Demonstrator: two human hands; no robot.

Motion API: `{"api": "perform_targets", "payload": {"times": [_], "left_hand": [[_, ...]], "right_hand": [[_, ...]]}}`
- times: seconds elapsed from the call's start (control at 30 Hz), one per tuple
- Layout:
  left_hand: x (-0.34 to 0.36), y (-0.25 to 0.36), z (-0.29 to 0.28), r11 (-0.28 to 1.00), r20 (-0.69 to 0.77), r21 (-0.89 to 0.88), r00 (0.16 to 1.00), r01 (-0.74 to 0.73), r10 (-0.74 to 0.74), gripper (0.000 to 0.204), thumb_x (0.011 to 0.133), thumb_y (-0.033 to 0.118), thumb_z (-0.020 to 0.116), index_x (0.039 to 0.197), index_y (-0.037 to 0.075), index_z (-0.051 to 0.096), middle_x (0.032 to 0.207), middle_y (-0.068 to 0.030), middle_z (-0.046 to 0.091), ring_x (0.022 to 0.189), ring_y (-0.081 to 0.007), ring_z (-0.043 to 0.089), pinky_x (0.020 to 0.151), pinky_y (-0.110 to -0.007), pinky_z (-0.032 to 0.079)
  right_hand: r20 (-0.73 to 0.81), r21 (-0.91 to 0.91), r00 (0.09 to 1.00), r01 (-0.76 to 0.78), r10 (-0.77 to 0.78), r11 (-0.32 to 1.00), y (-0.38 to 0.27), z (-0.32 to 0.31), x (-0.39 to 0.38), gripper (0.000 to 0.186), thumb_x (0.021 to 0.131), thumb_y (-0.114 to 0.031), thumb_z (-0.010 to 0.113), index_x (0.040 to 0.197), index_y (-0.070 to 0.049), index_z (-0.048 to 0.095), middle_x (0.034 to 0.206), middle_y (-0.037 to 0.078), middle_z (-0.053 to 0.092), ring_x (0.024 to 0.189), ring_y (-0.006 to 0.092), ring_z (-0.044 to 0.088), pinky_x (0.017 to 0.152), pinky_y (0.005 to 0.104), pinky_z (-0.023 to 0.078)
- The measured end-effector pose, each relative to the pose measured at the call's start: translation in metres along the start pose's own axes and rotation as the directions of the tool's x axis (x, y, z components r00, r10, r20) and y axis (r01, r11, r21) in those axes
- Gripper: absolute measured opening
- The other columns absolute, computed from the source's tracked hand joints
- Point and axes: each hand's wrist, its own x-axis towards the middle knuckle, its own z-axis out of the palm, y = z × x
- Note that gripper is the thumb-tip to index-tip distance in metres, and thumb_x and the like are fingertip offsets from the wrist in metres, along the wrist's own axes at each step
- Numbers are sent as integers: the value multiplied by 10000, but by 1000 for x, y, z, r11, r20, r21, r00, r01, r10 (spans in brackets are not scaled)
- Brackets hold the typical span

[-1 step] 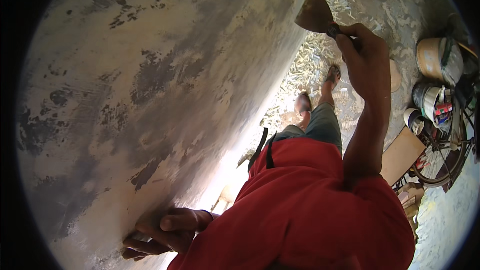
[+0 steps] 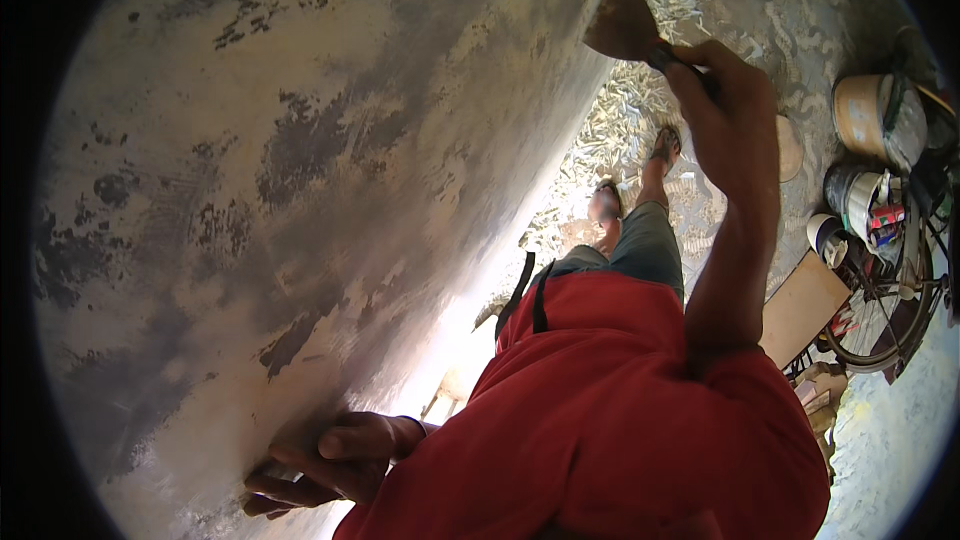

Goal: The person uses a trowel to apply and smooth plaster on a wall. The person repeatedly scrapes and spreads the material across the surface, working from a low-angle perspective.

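Note:
My right hand [image 2: 728, 105] grips the dark handle of a putty knife [image 2: 622, 25] at the upper right. Its broad, worn blade flares toward the wall [image 2: 400, 190], close to the surface; I cannot tell whether the edge touches. Pale paint on that wall is patchy, with dark grey areas showing through. Low on the left, my left hand [image 2: 335, 460] rests against the wall with its fingers apart and slightly bent. Nothing shows in it, though the palm side is partly hidden.
Pale flakes [image 2: 630, 105] litter the floor along the wall's foot, around my feet. On the right stand a tan bucket [image 2: 860, 118], a white container [image 2: 865, 202] with cans and a bicycle wheel [image 2: 880, 325]. A flat tan board [image 2: 803, 310] leans nearby.
The putty knife and my right hand have shifted very slightly left and up, toward the wall. My left hand stays in place.

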Motion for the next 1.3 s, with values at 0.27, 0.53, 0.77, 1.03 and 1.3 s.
{"api": "perform_targets", "payload": {"times": [0.27,0.53,0.77,1.03,1.3], "left_hand": [[1,0,-1,999,-38,-32,999,7,-8,408,1067,353,559,1197,29,771,1435,-240,619,1500,-387,420,1279,-586,131],[1,3,1,1000,-28,-12,1000,7,-7,416,1071,368,557,1198,36,773,1435,-232,622,1495,-376,433,1281,-578,133],[-3,6,3,999,-25,2,999,41,-41,413,1062,368,569,1201,38,775,1447,-210,622,1499,-369,428,1286,-564,127],[-3,0,-1,999,-61,-31,997,41,-42,385,1065,412,585,1198,117,794,1415,-127,666,1482,-331,458,1283,-551,103],[0,5,5,998,-73,-52,996,47,-51,381,1066,408,581,1200,123,795,1417,-130,663,1483,-326,457,1287,-537,103]], "right_hand": [[-110,-54,986,119,-125,991,-10,-23,-6,222,958,-154,674,1076,18,750,613,38,601,555,87,527,541,312,403],[-56,-121,993,100,-108,988,5,1,8,220,927,-232,642,995,-53,749,892,220,729,884,422,709,832,497,564],[-93,-165,989,99,-116,981,-3,4,-3,235,943,-227,606,976,-29,728,877,208,726,860,411,709,817,516,555],[-116,-91,992,27,-38,995,-21,-21,-18,252,962,-249,597,996,-41,735,926,219,734,916,406,713,834,512,557],[-62,-271,995,64,-84,960,-5,23,-6,198,958,-186,569,999,-50,707,920,202,737,897,403,722,827,514,567]]}}
